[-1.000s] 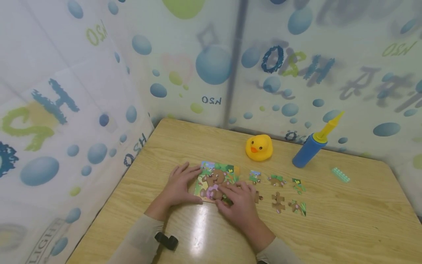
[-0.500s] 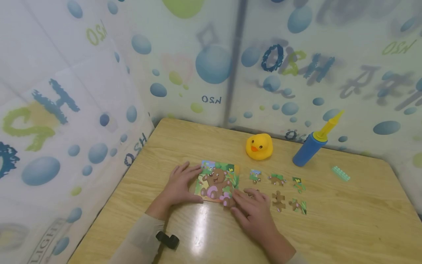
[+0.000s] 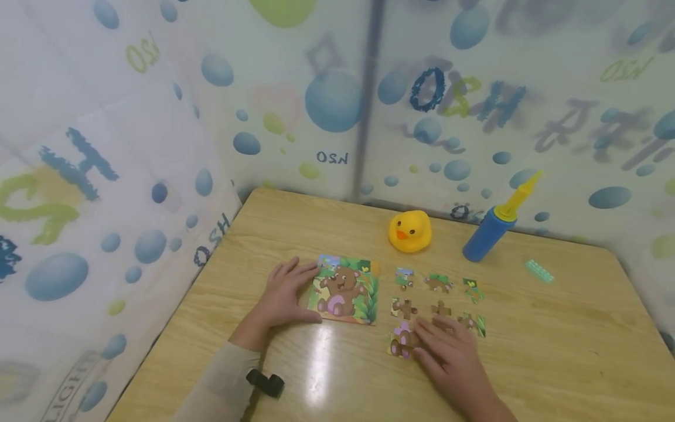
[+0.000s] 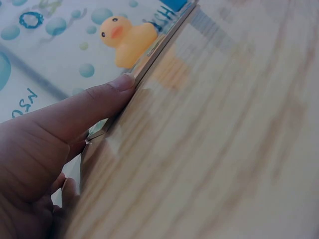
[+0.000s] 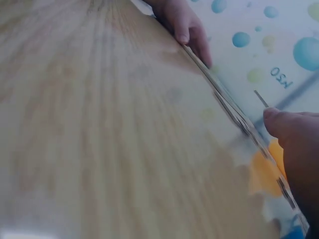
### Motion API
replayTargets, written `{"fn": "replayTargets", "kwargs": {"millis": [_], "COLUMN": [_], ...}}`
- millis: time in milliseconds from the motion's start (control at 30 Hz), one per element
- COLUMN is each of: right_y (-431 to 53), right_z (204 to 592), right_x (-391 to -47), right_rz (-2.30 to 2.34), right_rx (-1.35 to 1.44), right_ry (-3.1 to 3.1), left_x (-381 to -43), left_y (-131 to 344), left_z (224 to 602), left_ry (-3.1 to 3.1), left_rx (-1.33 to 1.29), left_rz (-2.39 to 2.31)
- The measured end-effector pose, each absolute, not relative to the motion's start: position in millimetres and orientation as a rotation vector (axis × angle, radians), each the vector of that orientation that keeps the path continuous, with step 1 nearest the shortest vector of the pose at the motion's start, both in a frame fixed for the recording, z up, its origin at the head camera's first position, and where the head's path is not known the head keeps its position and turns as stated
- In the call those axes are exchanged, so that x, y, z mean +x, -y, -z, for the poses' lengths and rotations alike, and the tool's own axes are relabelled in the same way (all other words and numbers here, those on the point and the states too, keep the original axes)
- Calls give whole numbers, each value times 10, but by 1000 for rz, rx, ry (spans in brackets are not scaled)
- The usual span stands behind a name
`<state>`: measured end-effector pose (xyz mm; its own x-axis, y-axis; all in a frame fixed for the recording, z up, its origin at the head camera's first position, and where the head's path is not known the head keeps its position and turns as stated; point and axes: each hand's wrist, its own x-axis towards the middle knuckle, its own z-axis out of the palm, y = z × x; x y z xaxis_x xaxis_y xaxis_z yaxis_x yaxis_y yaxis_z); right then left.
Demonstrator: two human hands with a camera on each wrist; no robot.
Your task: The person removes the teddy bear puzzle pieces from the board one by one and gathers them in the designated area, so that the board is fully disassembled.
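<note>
A square bear picture puzzle board (image 3: 343,281) lies on the table. My left hand (image 3: 287,293) rests at its left side, fingers extended at the upper left edge and thumb along the lower left corner. In the left wrist view the thumb (image 4: 107,94) lies against the board's edge. My right hand (image 3: 448,351) pinches a jigsaw piece (image 3: 402,340) with purple and brown bear parts, to the right of the board. In the right wrist view the piece shows edge-on as a thin strip (image 5: 260,97) at the thumb tip. The right fingers partly cover loose pieces behind.
Several loose jigsaw pieces lie in two rows right of the board, among them a blue-sky piece (image 3: 405,278) and a brown piece (image 3: 404,308). Behind stand a yellow rubber duck (image 3: 410,232) and a blue hand pump (image 3: 487,235). A green studded strip (image 3: 540,271) lies far right.
My right hand has taken the purple-and-brown jigsaw piece off the lower part of the board and moved it right, below the loose rows. The left hand has stayed at the board.
</note>
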<state>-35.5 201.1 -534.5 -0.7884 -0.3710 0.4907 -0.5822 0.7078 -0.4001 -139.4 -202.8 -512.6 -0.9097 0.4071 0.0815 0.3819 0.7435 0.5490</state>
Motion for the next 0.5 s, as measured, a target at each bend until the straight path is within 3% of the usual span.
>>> {"fn": "replayTargets", "kwargs": {"millis": [500], "right_y": [-2549], "right_z": [5409], "right_x": [-160], "right_rz": [-751], "right_rx": [773], "right_ry": [2480], "left_x": [-1399], "left_y": [2029], "left_z": [5123], "left_ry": [-2890], "left_rx": [667], "left_rz": [-919]}}
